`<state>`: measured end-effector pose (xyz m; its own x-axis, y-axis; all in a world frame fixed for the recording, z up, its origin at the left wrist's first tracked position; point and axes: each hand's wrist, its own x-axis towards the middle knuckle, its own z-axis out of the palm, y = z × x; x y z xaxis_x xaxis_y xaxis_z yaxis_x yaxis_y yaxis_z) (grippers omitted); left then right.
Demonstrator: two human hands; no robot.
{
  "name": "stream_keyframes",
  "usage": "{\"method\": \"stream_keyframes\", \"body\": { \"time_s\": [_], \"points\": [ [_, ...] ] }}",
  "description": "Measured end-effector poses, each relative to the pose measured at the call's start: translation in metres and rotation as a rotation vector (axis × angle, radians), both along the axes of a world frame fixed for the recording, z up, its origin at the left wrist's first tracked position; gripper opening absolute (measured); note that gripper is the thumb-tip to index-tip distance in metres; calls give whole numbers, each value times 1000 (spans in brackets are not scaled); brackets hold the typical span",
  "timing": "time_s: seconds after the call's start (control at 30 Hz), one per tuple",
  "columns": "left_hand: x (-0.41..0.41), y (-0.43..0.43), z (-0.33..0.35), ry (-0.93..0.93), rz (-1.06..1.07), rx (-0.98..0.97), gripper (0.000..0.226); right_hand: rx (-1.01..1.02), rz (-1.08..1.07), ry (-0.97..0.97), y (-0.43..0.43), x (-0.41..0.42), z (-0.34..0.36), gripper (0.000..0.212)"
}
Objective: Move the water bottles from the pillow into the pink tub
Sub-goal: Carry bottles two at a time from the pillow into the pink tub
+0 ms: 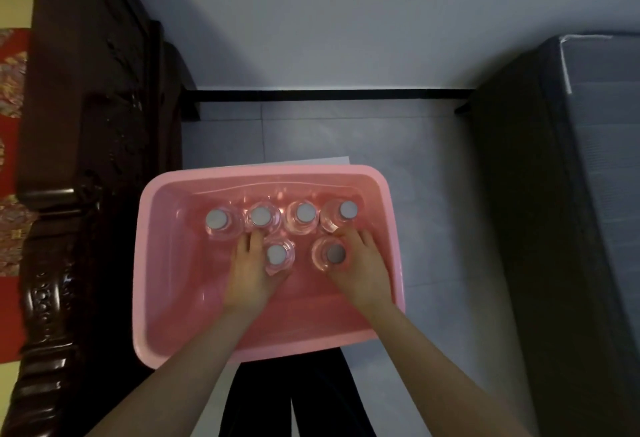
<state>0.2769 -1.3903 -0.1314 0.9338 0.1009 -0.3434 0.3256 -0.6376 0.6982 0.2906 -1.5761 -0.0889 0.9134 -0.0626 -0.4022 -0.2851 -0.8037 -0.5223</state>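
Observation:
The pink tub (173, 298) stands on the floor right below me. Several clear water bottles with grey caps stand upright in it, most in a back row (304, 213). In front of that row, my left hand (251, 272) is wrapped around one bottle (277, 254) from its left side. My right hand (363, 268) grips another bottle (335, 253) from its right side. Both bottles are upright inside the tub. No pillow is in view.
A dark carved wooden bed frame (86, 159) runs along the left, with red patterned bedding (10, 90) beyond it. A dark mattress (571, 194) lies on the right. White paper (332, 161) pokes out behind the tub. My dark trouser legs (294, 398) are below the tub.

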Motion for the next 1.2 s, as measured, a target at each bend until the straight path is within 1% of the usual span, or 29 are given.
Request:
{"method": "stream_keyframes", "body": {
  "time_s": [0.1, 0.2, 0.3, 0.43, 0.5, 0.63, 0.8, 0.87, 0.93, 0.97, 1.03, 1.1, 1.17, 1.2],
  "points": [
    [0, 7, 14, -146, -86, -11, 55, -100, 189, -61, 0, 4, 12, 46],
    [2, 8, 19, -206, -134, -19, 31, -119, 298, -93, 5, 11, 15, 28],
    [4, 2, 21, -215, -135, -66, 23, -111, 311, -97, 5, 15, 17, 21],
    [9, -10, 18, -212, -139, -108, 23, -160, 282, -146, -3, 14, 15, 19],
    [12, -18, 18, -202, -153, -97, 23, -202, 290, -158, -5, 12, 15, 23],
    [10, -33, 18, -216, -155, -76, 30, -234, 262, -205, -7, 9, 14, 22],
    [9, -45, 14, -234, -167, -55, 36, -251, 273, -203, -7, 2, 13, 22],
    [9, -43, 12, -220, -174, -50, 38, -252, 305, -163, -7, 4, 18, 21],
    [8, -41, 12, -201, -187, -47, 40, -237, 331, -78, -8, 11, 27, 24],
    [8, -40, 13, -170, -209, -46, 44, -218, 336, -38, -10, 15, 32, 29],
    [12, -37, 19, -95, -279, -53, 58, -176, 335, -21, -14, 21, 46, 36],
    [20, -30, 33, -17, -350, -119, 67, -138, 296, -56, -18, 26, 62, 38],
    [33, -18, 59, -12, -372, -138, 58, -114, 234, -163, -21, 34, 77, 37],
    [41, -11, 78, -52, -347, -127, 50, -102, 215, -225, -22, 40, 86, 43]
  ]
}}
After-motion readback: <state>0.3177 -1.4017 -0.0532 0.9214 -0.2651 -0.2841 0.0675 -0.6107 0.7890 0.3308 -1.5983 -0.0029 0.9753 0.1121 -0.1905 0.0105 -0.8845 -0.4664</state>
